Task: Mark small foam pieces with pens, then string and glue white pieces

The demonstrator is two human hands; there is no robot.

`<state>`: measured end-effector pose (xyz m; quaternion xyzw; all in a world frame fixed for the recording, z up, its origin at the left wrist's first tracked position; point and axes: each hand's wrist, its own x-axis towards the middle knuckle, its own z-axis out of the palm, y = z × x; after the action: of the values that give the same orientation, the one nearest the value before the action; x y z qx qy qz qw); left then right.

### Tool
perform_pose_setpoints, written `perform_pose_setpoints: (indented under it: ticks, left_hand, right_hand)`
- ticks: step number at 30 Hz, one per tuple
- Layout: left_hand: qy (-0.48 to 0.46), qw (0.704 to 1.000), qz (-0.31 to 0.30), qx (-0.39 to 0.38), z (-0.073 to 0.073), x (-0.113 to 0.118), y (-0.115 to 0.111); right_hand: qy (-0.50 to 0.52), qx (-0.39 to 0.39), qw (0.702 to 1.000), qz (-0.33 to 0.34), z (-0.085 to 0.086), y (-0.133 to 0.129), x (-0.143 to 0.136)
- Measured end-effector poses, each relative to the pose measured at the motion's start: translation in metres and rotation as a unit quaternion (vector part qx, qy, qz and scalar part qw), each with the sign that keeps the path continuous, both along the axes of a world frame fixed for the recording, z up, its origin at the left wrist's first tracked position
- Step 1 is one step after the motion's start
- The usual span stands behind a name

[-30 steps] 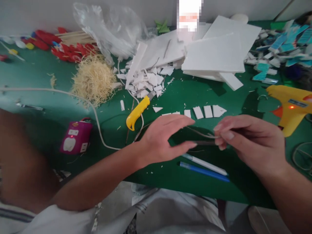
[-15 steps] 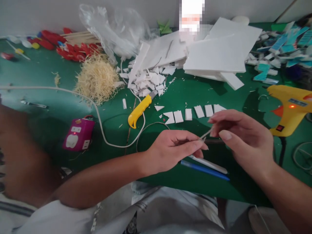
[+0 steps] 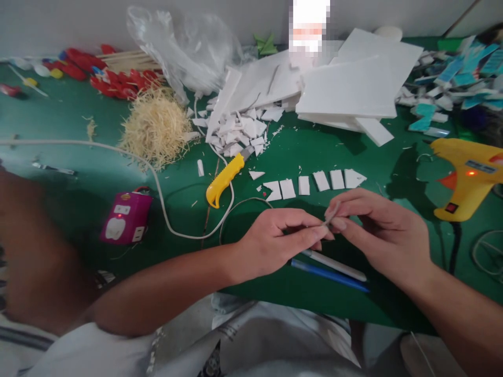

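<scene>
left hand (image 3: 281, 238) closed on thin wire (image 3: 236, 205) | right hand (image 3: 379, 235) brought closer since before, wire tip now pinched | pens (image 3: 334, 268) untouched on surface (image 3: 353, 152)

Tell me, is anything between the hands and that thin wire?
No. Both the left hand and right hand already pinch the wire between their fingertips, above the two pens.

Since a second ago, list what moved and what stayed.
The left hand closed from flat to pinch the thin wire; the right hand shifted left until the fingertips met. The yellow knife, pens and glue gun stayed put.
</scene>
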<state>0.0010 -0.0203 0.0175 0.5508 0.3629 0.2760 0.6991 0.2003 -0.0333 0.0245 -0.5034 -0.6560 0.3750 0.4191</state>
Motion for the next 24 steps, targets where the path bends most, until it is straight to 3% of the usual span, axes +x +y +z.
perform_pose_setpoints:
  ticks: [5,8,10,12,14,16,20,22,24]
  left_hand:
    - [0.040,0.997,0.000,0.061,-0.001,-0.003,0.000]
    - [0.070,0.984,-0.018,0.161,-0.006,-0.006,-0.001]
    - [0.093,0.951,-0.038,0.291,-0.012,-0.007,-0.002]
    - [0.132,0.886,-0.056,0.441,-0.018,-0.007,-0.004]
    - [0.162,0.817,-0.049,0.551,-0.024,-0.006,-0.006]
    - [0.178,0.780,-0.047,0.598,-0.029,-0.005,-0.008]
    - [0.190,0.754,-0.063,0.625,-0.035,-0.006,-0.009]
    - [0.189,0.753,-0.062,0.627,-0.036,-0.008,-0.010]
    - [0.185,0.757,-0.053,0.624,-0.036,-0.010,-0.010]
  right_hand:
    - [0.094,-0.002,0.982,-0.167,-0.006,0.006,0.004]
    - [0.142,0.009,0.961,-0.238,-0.006,0.016,0.007]
    - [0.129,0.004,0.951,-0.280,-0.004,0.020,0.007]
    - [0.086,-0.013,0.949,-0.303,0.001,0.020,0.007]
    - [0.030,-0.040,0.951,-0.305,0.009,0.017,0.007]
    - [-0.032,-0.065,0.952,-0.297,0.020,0.016,0.006]
    - [-0.105,-0.093,0.958,-0.249,0.040,0.040,-0.013]
    - [-0.114,-0.097,0.965,-0.213,0.041,0.067,-0.030]
    - [-0.093,-0.083,0.983,-0.133,0.035,0.099,-0.050]
